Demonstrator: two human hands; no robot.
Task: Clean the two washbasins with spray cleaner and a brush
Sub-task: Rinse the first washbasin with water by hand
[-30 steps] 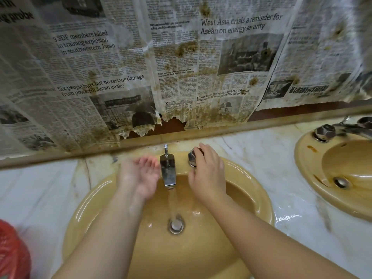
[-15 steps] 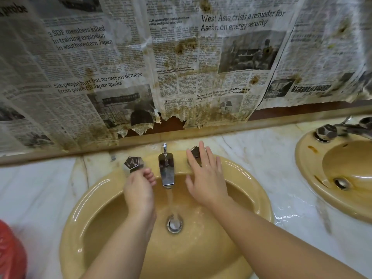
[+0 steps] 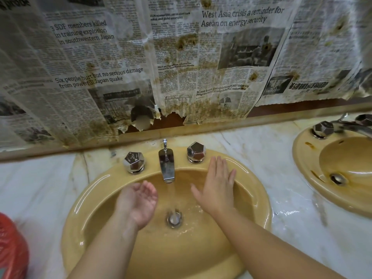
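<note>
Two bare hands over a mustard-yellow washbasin (image 3: 96,200) set in a marble counter (image 3: 302,228), seen from the head camera. Left hand (image 3: 138,202) palm up, fingers loosely cupped, holding nothing, just beside the running stream, likely to catch rinse water. Right hand (image 3: 217,188) flat, fingers straight and spread, touching the inner back wall below the right tap knob (image 3: 195,152), probably rubbing it. Chrome spout (image 3: 166,166) pointing toward the viewer, long axis front to back, above the drain (image 3: 174,218). Second washbasin (image 3: 306,158) at right edge, stained. No spray cleaner or brush visible. Stained newspaper (image 3: 120,57) behind.
</note>
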